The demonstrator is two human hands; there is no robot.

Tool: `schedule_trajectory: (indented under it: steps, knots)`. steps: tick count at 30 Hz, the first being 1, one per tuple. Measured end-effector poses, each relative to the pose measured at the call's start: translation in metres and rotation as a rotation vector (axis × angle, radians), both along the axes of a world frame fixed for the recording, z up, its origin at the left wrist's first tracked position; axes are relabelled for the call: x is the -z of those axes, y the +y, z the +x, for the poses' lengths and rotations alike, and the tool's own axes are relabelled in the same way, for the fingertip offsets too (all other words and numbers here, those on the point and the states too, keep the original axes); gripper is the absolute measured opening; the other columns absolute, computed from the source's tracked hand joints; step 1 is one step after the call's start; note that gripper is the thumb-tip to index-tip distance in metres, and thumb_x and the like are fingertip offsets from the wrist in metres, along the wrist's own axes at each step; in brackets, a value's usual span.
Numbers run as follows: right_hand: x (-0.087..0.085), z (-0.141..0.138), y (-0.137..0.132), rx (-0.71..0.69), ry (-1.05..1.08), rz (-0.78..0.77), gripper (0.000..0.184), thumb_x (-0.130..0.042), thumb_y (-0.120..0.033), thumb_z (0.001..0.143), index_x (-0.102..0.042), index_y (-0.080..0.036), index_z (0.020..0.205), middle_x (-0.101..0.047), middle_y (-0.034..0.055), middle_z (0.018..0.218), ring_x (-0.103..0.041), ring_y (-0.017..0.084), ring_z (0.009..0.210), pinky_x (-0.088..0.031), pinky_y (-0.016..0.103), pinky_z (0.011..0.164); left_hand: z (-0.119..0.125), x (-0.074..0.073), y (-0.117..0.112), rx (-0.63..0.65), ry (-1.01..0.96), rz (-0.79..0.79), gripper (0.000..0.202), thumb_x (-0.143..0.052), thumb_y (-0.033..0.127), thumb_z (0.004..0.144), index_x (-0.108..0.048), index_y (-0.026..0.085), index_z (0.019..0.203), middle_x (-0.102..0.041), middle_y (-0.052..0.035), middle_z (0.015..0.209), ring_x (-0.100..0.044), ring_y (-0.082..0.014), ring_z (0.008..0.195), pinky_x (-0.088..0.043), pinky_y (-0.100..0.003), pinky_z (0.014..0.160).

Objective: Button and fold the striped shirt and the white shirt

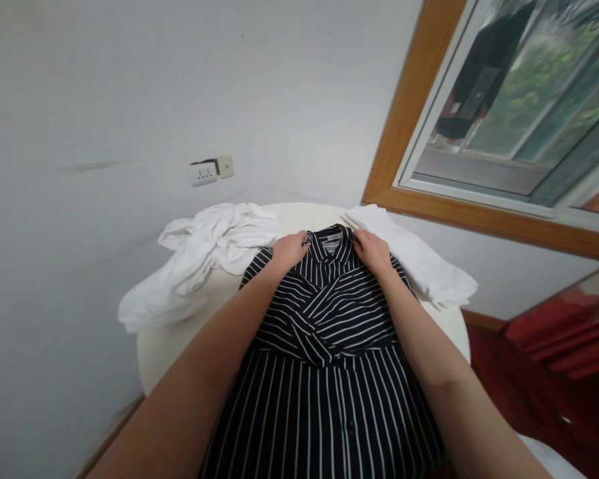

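Observation:
A black shirt dress with white stripes (324, 399) lies face up on a round white table (157, 356), its collar toward the wall and its lower part hanging toward me. My left hand (290, 250) pinches the fabric just left of the collar. On the other side of the collar, my right hand (373, 251) grips the cloth in the same way. A small label shows inside the neck. The fabric crosses in a twisted knot at the waist, and part of each shoulder is hidden under my hands and forearms.
Crumpled white cloth (199, 249) lies on the table's left side and droops over its edge. A folded white cloth (424, 263) lies at the right. Behind stand the wall with a socket (202, 173) and a wood-framed window (414, 86). Red fabric (569, 326) is at the far right.

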State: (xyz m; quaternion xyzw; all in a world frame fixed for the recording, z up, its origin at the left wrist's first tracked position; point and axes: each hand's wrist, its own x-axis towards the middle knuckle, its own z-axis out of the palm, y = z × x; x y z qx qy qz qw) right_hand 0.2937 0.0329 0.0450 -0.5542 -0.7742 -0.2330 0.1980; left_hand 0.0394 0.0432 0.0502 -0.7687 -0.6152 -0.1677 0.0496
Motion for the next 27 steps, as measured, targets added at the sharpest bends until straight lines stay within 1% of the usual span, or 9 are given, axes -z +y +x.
schedule_trajectory:
  steps: [4, 8, 11, 14, 16, 19, 22, 25, 27]
  knots:
    - [-0.025, -0.001, -0.005, -0.017, -0.094, 0.006, 0.026, -0.035, -0.026, 0.099, -0.054, -0.021, 0.116, -0.067, 0.008, 0.108, -0.06, 0.021, 0.096, -0.039, 0.027, 0.071, 0.002, -0.034, -0.004, 0.052, 0.028, 0.108, 0.032, -0.038, 0.042, 0.096, -0.053, 0.024, 0.118, -0.071, -0.0081, 0.096, -0.066, -0.0252, 0.09, -0.044, -0.032, 0.074]
    - [-0.052, 0.001, 0.006, 0.054, -0.125, 0.002, 0.028, -0.032, -0.026, 0.099, -0.052, -0.017, 0.116, -0.067, 0.0117, 0.106, -0.06, 0.023, 0.095, -0.038, 0.028, 0.072, -0.001, -0.064, 0.001, 0.136, 0.104, 0.232, 0.035, -0.031, 0.041, 0.099, -0.05, 0.024, 0.123, -0.069, -0.0096, 0.099, -0.065, -0.0254, 0.092, -0.043, -0.034, 0.075]
    - [-0.072, -0.003, 0.025, 0.121, -0.125, -0.014, 0.029, -0.028, -0.026, 0.1, -0.051, -0.015, 0.114, -0.067, 0.0138, 0.104, -0.06, 0.024, 0.092, -0.038, 0.029, 0.072, -0.005, -0.078, 0.017, 0.165, 0.181, 0.268, 0.034, -0.028, 0.034, 0.1, -0.049, 0.025, 0.126, -0.067, -0.0107, 0.103, -0.064, -0.024, 0.093, -0.043, -0.033, 0.075]
    - [-0.087, -0.011, 0.044, 0.132, -0.12, -0.021, 0.029, -0.026, -0.024, 0.1, -0.049, -0.014, 0.113, -0.067, 0.0142, 0.101, -0.06, 0.024, 0.089, -0.038, 0.029, 0.071, -0.008, -0.086, 0.038, 0.117, 0.218, 0.273, 0.034, -0.029, 0.029, 0.1, -0.049, 0.025, 0.128, -0.066, -0.0119, 0.105, -0.063, -0.0225, 0.093, -0.043, -0.032, 0.076]
    - [-0.095, -0.017, 0.056, 0.128, -0.122, -0.011, 0.03, -0.024, -0.022, 0.1, -0.049, -0.013, 0.114, -0.067, 0.0149, 0.099, -0.06, 0.023, 0.088, -0.038, 0.029, 0.071, -0.007, -0.091, 0.051, 0.072, 0.197, 0.286, 0.035, -0.028, 0.027, 0.1, -0.048, 0.024, 0.13, -0.064, -0.0129, 0.105, -0.063, -0.0228, 0.094, -0.043, -0.033, 0.077]
    - [-0.104, -0.022, 0.071, 0.131, -0.102, 0.021, 0.033, -0.02, -0.021, 0.1, -0.048, -0.012, 0.114, -0.066, 0.0157, 0.099, -0.06, 0.023, 0.087, -0.038, 0.029, 0.071, -0.003, -0.102, 0.068, 0.04, 0.134, 0.324, 0.038, -0.027, 0.026, 0.1, -0.046, 0.023, 0.133, -0.062, -0.0142, 0.106, -0.063, -0.0241, 0.095, -0.042, -0.034, 0.078]
    - [-0.108, -0.021, 0.082, 0.154, -0.038, 0.058, 0.035, -0.018, -0.021, 0.1, -0.049, -0.012, 0.113, -0.066, 0.0151, 0.098, -0.06, 0.023, 0.085, -0.037, 0.029, 0.07, 0.0, -0.116, 0.078, 0.032, 0.101, 0.36, 0.038, -0.027, 0.029, 0.101, -0.046, 0.023, 0.133, -0.061, -0.0143, 0.108, -0.061, -0.0242, 0.096, -0.042, -0.034, 0.078]
    - [-0.104, -0.015, 0.081, 0.178, 0.029, 0.08, 0.034, -0.021, -0.028, 0.101, -0.049, -0.012, 0.114, -0.066, 0.0149, 0.097, -0.06, 0.024, 0.085, -0.037, 0.029, 0.07, -0.001, -0.122, 0.075, 0.038, 0.086, 0.382, 0.039, -0.027, 0.034, 0.101, -0.049, 0.022, 0.131, -0.061, -0.0131, 0.11, -0.06, -0.0237, 0.097, -0.041, -0.033, 0.078]
    - [-0.094, -0.009, 0.071, 0.147, 0.036, 0.072, 0.034, -0.026, -0.032, 0.1, -0.049, -0.012, 0.113, -0.066, 0.0154, 0.098, -0.059, 0.025, 0.087, -0.037, 0.03, 0.071, -0.003, -0.116, 0.064, 0.072, 0.09, 0.386, 0.039, -0.027, 0.039, 0.101, -0.05, 0.023, 0.129, -0.061, -0.0114, 0.111, -0.059, -0.0232, 0.097, -0.041, -0.032, 0.077]
